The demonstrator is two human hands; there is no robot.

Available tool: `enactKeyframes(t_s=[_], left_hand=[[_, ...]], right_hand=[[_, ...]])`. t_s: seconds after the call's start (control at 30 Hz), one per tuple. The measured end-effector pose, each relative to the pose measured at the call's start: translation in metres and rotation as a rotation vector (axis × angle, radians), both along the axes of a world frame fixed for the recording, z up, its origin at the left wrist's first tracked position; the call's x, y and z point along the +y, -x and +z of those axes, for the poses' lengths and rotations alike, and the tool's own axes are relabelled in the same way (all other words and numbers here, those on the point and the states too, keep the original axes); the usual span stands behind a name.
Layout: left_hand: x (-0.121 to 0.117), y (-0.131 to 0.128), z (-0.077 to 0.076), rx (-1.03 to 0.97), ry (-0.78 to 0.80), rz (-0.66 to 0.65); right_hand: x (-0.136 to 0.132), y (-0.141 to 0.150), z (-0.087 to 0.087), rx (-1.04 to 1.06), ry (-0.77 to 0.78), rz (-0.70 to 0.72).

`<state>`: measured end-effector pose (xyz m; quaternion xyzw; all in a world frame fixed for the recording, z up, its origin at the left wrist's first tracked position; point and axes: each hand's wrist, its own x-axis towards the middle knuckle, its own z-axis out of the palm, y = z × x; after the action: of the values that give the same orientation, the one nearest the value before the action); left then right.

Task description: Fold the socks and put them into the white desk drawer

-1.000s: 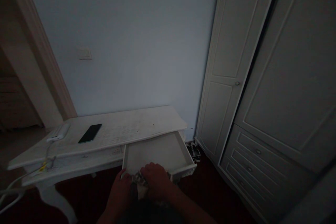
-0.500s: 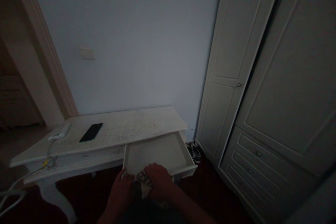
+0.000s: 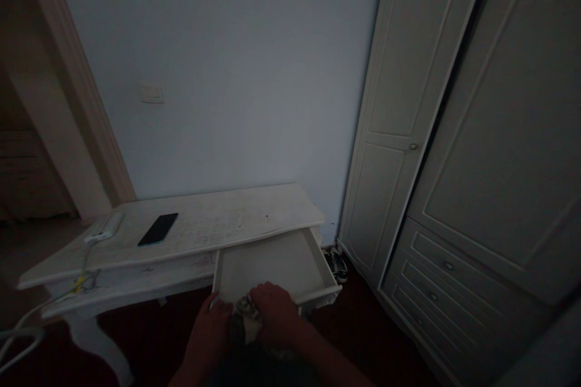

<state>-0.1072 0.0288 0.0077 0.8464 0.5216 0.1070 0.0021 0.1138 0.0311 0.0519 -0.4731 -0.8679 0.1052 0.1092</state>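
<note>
The left hand [image 3: 211,328] grips the drawer's [image 3: 275,263] left front corner, likely stiff and good to hold; the right hand [image 3: 278,312] squeezes a patterned cloth [image 3: 248,309], probably soft and light.

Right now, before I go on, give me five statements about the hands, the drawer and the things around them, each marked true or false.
1. The right hand holds a crumpled, mottled cloth. True.
2. The white wooden drawer is fully shut. False: it stands open.
3. The left hand is at the drawer's front left corner. True.
4. The flat, dark rectangular phone lies inside the drawer. False: it lies on top of the whitish wooden desk.
5. The black-and-white shoes are on the floor near the tall, pale panelled wardrobe. True.
</note>
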Motion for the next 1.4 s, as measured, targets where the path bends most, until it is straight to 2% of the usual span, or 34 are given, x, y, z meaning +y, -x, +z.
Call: enactKeyframes(t_s=[0.13,0.4,0.6,0.73,0.87,1.1,1.23,1.3,1.4], left_hand=[[-0.001,0.0,0.0,-0.023,-0.022,-0.011],[-0.005,-0.006,0.015,-0.009,0.014,0.004],[-0.003,-0.003,0.006,-0.01,-0.031,0.001],[-0.003,-0.003,0.006,-0.02,-0.011,0.0],[-0.003,-0.003,0.008,-0.008,0.016,0.009],[0.001,-0.002,0.001,-0.001,0.023,0.003],[0.0,-0.001,0.003,-0.032,0.051,0.009],[-0.001,-0.001,0.005,-0.066,0.051,-0.004],[-0.003,-0.003,0.008,-0.072,0.035,0.001]], right_hand=[[-0.001,0.0,0.002,-0.004,-0.009,-0.003],[0.0,0.0,-0.001,-0.001,-0.034,0.01],[0.001,0.0,-0.007,0.023,-0.035,0.002],[0.003,-0.001,-0.012,0.045,-0.047,0.002],[0.004,0.0,-0.012,0.038,-0.025,0.003],[0.004,-0.001,-0.01,0.015,-0.002,0.007],[0.003,-0.026,-0.003,-0.016,0.013,0.018],[0.003,-0.054,0.004,-0.007,0.044,-0.013],[0.002,-0.111,0.018,0.057,0.108,-0.13]])
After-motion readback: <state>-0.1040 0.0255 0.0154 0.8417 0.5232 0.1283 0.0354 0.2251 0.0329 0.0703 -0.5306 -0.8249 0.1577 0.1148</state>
